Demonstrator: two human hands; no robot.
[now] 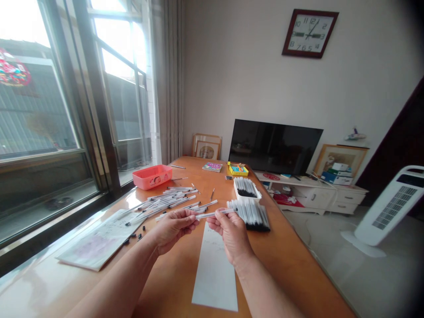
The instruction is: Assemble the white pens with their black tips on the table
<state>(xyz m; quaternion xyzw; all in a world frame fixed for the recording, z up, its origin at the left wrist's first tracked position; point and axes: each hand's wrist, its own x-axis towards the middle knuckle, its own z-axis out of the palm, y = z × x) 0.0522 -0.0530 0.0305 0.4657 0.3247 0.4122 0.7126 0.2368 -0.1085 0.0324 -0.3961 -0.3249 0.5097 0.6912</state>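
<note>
Both of my hands are raised over the wooden table (285, 260) with a thin clear pen (212, 214) between them. My right hand (232, 234) pinches the pen's barrel. My left hand (174, 227) has its fingers closed at the pen's left end. Just beyond the hands lie loose pens (165, 202) scattered to the left and a neat row of pens with black caps (253, 215) to the right. A white tray (247, 189) further back holds more pens.
A pink plastic tub (152, 176) stands at the far left by the window. A white paper strip (215, 269) lies under my hands and a plastic sleeve (99, 240) at the left. Small black caps (134, 236) dot the table. Booklets (212, 167), a TV (274, 145) and a fan heater (387, 210) lie beyond.
</note>
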